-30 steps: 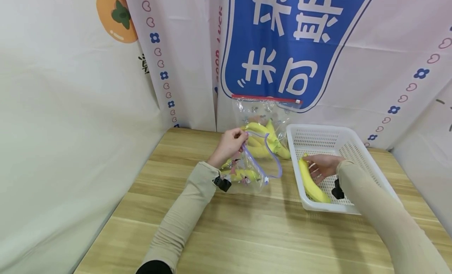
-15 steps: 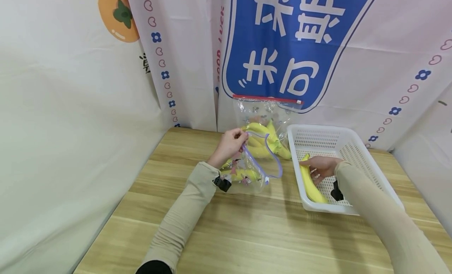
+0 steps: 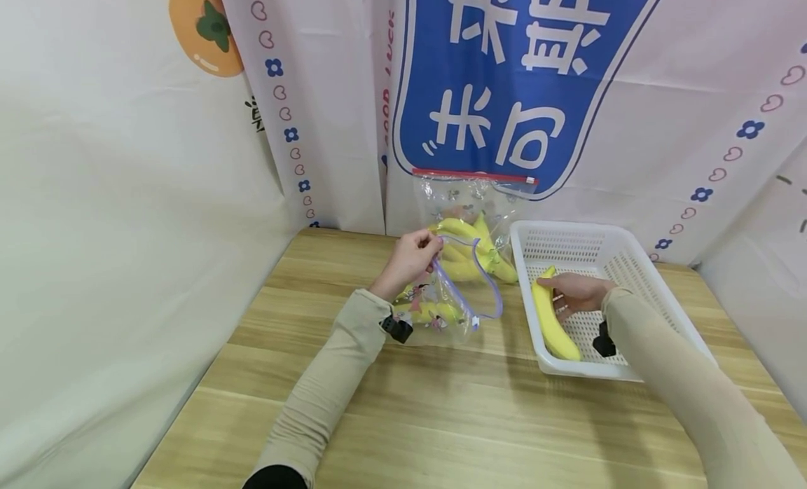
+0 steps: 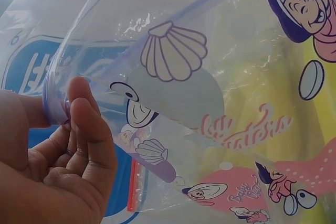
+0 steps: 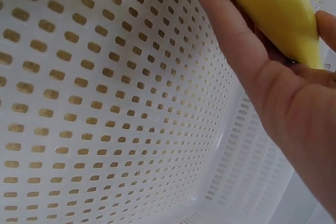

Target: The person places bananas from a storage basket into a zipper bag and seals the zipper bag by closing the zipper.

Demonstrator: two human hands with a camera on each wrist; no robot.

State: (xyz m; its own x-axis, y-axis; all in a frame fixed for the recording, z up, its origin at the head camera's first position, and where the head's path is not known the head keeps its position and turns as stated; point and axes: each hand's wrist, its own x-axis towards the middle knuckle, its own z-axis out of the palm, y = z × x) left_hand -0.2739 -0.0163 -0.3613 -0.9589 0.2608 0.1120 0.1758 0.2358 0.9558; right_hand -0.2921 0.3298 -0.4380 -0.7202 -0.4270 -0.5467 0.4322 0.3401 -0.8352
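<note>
My left hand (image 3: 412, 258) pinches the purple-edged rim of a clear zip bag (image 4: 173, 56) printed with cartoon shells. The bag's mouth gapes to the right, and yellow bananas (image 3: 429, 312) show through its side. In the white basket, my right hand (image 3: 576, 293) grips a yellow banana (image 3: 552, 321) near its upper end, thumb on one side and fingers on the other. The right wrist view has the banana (image 5: 278, 14) lying between thumb and fingers, its far part cut off by the frame. The fingertips are partly hidden.
Behind the open bag, a red-topped zip bag (image 3: 476, 188) holding several bananas leans against the printed backdrop cloth (image 3: 353, 90). The perforated white basket (image 3: 662, 300) stands at the right on the wooden table (image 3: 429, 419). Cloth walls border the table's left and right.
The banana in my right hand has shifted slightly up and away, its lower end swinging a little left. My left hand keeps its place on the bag's rim.
</note>
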